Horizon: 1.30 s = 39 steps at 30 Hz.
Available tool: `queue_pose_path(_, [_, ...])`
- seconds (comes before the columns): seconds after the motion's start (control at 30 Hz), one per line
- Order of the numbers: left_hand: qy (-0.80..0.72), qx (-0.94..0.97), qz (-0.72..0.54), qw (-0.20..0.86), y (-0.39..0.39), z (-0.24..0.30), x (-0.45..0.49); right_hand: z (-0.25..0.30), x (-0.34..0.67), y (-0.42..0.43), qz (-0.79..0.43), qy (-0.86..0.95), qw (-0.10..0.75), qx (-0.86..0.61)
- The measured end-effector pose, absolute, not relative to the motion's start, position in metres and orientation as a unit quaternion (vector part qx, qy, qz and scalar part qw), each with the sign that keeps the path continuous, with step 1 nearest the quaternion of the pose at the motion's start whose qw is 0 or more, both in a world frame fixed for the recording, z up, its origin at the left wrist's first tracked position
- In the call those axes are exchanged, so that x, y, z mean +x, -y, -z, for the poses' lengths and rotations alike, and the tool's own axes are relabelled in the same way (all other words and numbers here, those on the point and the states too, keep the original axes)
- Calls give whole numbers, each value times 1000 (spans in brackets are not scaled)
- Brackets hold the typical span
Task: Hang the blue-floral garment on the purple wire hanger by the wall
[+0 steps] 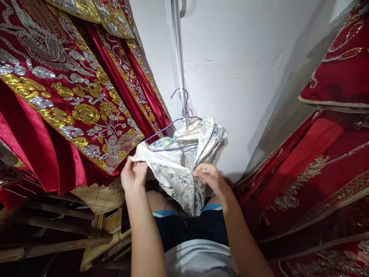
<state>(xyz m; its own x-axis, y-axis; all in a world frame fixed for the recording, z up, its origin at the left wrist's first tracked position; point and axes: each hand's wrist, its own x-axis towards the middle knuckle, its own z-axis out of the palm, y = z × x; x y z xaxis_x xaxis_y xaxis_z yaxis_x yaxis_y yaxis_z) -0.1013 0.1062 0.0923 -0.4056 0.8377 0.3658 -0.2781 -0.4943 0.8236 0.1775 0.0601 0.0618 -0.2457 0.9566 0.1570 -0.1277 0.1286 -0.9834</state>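
Note:
A pale silky garment [178, 169] with a faint blue-grey flower print hangs bunched in front of me. A thin purple wire hanger [180, 119] is threaded through it, its hook pointing up. My left hand [133, 175] pinches the garment's left corner. My right hand [210, 177] is closed on a fold of the cloth lower down on the right. Both hands are at about knee height, over my dark shorts.
Red garments with gold and silver embroidery [66, 92] hang close on the left, and more red embroidered cloth [317, 173] on the right. A white wall [239, 69] with a vertical pipe [179, 57] stands ahead. Wooden pieces and a woven stool [99, 198] lie low on the left.

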Motion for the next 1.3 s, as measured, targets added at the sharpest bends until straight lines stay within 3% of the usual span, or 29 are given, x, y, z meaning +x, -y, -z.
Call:
queue_pose_path(0.13, [-363,168,-758,515,-100,-50,-74,-58,177,-58,-573,582,451,-360])
queue_pose_path(0.37, [-337,293,-719,532,-86,-48,-19,-51,229,-52,-543,682,252,-420])
queue_pose_path(0.53, [-276,509,-608,544,-45,-84,18,-55,230,-54,-531,638,366,-421])
queue_pose_path(0.67, [-299,649,-521,467,-24,-99,37,-58,193,-50,-668,509,426,-336])
queue_pose_path(0.77, [-319,640,-544,438,-26,-94,30,-52,171,-45,-711,442,465,-287])
queue_pose_path(0.87, [-325,630,-525,471,-35,-74,10,-47,166,-47,-734,480,428,-217])
queue_pose_path(1.0, [-355,762,-289,458,-37,-38,-18,-73,190,-59,-767,570,270,-114])
queue_pose_path(1.1, [-365,839,-127,383,-31,-28,-38,-118,222,-58,-718,665,171,-118])
queue_pose_path(1.17, [-411,847,-83,325,-29,-33,-56,-144,239,-55,-645,724,142,-197])
queue_pose_path(1.23, [-465,841,-87,262,-31,-44,-76,-158,245,-57,-528,764,181,-324])
queue_pose_path(1.3, [-496,836,-125,200,-33,-58,-94,-157,239,-68,-387,778,275,-412])
